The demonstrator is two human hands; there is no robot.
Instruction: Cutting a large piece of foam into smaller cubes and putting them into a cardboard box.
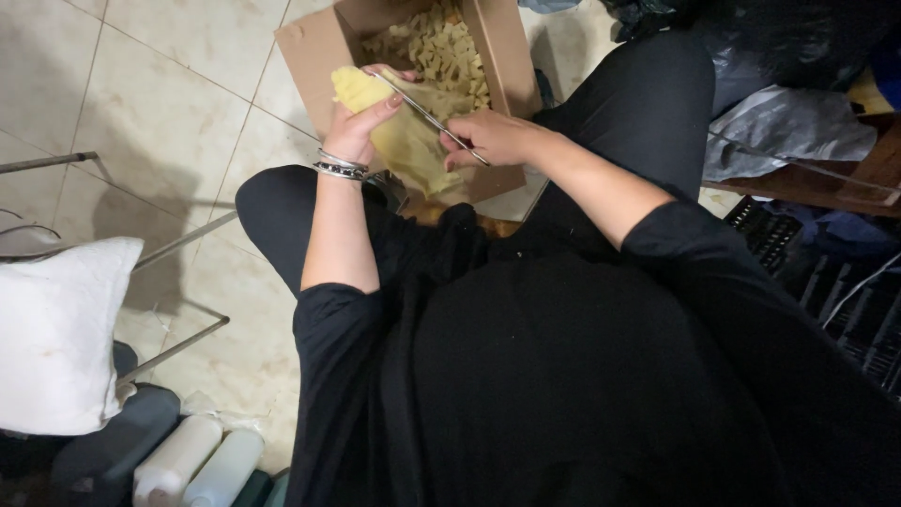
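Note:
My left hand (361,117) grips a pale yellow sheet of soft material (404,141) and holds it up over an open cardboard box (314,47). In my right hand (493,139) are thin metal scissors (427,115), their blades reaching left across the yellow sheet toward my left thumb. Several small yellow cut pieces (441,47) lie in the box. Silver bangles (340,165) ring my left wrist. I sit in black clothes, with a knee on either side of the box.
The tiled floor (169,122) spreads to the left. A white cushion (56,333) on a metal-framed chair sits at the lower left, with two white plastic bottles (197,465) below it. Grey cloth (788,127) and dark crates (845,291) crowd the right.

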